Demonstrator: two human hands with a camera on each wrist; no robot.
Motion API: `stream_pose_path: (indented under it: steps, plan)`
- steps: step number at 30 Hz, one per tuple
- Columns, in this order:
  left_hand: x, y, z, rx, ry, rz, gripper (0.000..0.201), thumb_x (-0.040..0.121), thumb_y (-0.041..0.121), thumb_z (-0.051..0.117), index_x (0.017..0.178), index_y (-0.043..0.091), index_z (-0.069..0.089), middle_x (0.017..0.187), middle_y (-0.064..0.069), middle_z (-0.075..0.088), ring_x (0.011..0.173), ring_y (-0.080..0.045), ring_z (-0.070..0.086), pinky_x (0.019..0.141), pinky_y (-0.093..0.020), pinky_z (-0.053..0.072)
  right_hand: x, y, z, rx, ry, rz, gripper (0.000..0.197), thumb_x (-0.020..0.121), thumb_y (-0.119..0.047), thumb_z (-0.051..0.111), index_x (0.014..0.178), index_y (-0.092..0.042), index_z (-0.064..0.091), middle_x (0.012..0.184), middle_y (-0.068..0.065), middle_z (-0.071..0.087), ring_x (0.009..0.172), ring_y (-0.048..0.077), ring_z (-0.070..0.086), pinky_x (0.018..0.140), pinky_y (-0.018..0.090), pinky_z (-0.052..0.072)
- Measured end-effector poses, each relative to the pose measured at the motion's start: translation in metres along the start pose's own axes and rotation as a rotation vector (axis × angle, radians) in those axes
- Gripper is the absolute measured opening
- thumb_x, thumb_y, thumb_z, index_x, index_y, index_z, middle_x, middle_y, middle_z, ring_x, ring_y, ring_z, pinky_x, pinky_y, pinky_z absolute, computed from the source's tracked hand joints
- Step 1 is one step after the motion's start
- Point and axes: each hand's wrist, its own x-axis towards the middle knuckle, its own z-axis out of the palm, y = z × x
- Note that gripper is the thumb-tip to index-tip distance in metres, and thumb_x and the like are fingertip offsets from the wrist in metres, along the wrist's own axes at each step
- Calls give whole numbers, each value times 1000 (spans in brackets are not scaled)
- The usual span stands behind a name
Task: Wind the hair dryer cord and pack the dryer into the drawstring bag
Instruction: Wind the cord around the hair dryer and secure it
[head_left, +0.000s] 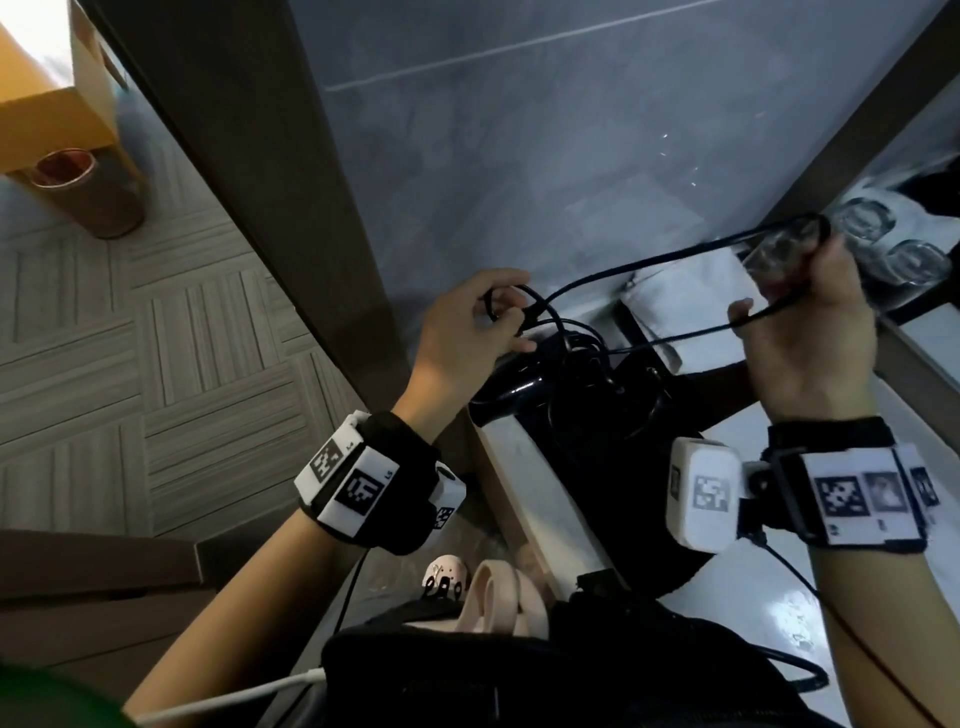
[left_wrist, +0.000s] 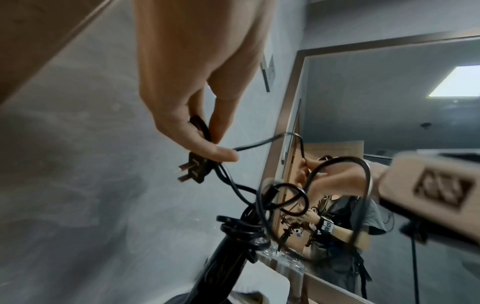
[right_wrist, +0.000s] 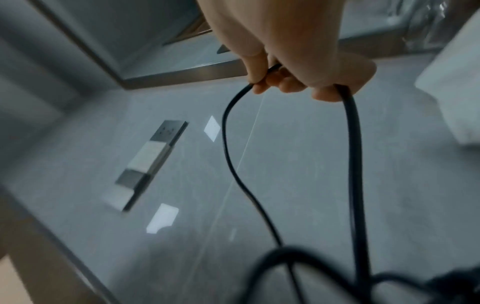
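Note:
A glossy black hair dryer (head_left: 582, 395) lies on the counter between my hands, its handle (left_wrist: 221, 265) wrapped with several turns of black cord (head_left: 639, 265). My left hand (head_left: 467, 322) pinches the cord just behind the two-pin plug (left_wrist: 193, 168). My right hand (head_left: 810, 332) grips a long loop of the same cord (right_wrist: 353, 164), stretched out to the right. A dark cloth, maybe the drawstring bag (head_left: 649, 519), lies under the dryer; I cannot tell for sure.
A mirror (left_wrist: 389, 123) stands behind the counter, with upturned glasses (head_left: 883, 234) and a white folded towel (head_left: 691, 291) at its foot. Wall sockets (right_wrist: 148, 162) sit on the grey wall. A copper bin (head_left: 88, 192) stands on the floor at left.

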Motion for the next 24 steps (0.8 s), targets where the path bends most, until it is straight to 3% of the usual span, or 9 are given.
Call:
stream_pose_path:
  steps: [3,7,12,14,16,18,20,22,24]
  plan:
    - [-1,1,-1,131,10,72,30,83,0,67,110,15,63,92,-1,57,84,-11,56,79,-16,49,-4,5,-6,-95,42,-38,24,101,-28,37,78,-26,43,82,-11,43,73,3,44,68,24,32]
    - [-2,0,2,492,31,181,29,81,15,72,108,23,64,87,7,46,86,-12,47,75,-12,35,-3,10,-11,-52,108,19,26,101,-33,40,77,-26,47,77,-10,45,70,3,49,69,24,37]
    - [-3,3,5,496,20,169,25,79,14,74,102,17,66,90,-11,57,83,-11,51,75,-6,33,2,15,-10,-412,270,-92,17,98,-15,43,83,-20,50,80,-5,50,71,1,50,71,16,41]
    - [-4,6,10,488,-1,173,23,79,12,73,101,16,66,90,-14,58,81,-12,52,74,-6,33,2,19,-10,-543,321,-152,12,92,-5,49,100,-13,53,96,-3,51,90,8,52,84,21,43]
    - [-5,9,16,504,-5,190,22,79,10,72,100,14,66,90,-15,56,81,-14,51,73,-6,32,-3,20,-6,-786,347,-313,36,83,2,48,119,-4,50,107,-9,41,115,23,45,101,30,38]
    - [-6,12,21,516,3,203,22,79,9,72,101,12,67,88,-14,53,78,-15,48,70,-7,32,-13,19,2,-960,212,-624,45,77,6,43,121,2,50,110,-6,39,118,31,43,103,34,35]
    - [-6,14,26,523,13,218,22,80,10,71,102,11,67,87,-11,52,78,-15,47,70,-7,31,-24,19,15,-1060,-84,-810,35,82,6,44,113,-1,59,111,4,54,114,28,48,102,33,36]
    - [-6,17,29,539,11,227,23,81,12,71,103,11,66,90,-6,51,81,-14,47,72,-6,31,-30,23,26,-1222,-366,-858,24,92,-3,48,105,-9,67,106,5,63,109,22,54,104,36,32]
    - [-6,19,31,541,8,240,25,80,13,72,104,11,66,93,-5,54,83,-13,48,71,-5,32,-34,33,31,-1336,-525,-800,17,95,-13,54,103,-11,69,99,1,66,102,22,57,101,33,29]
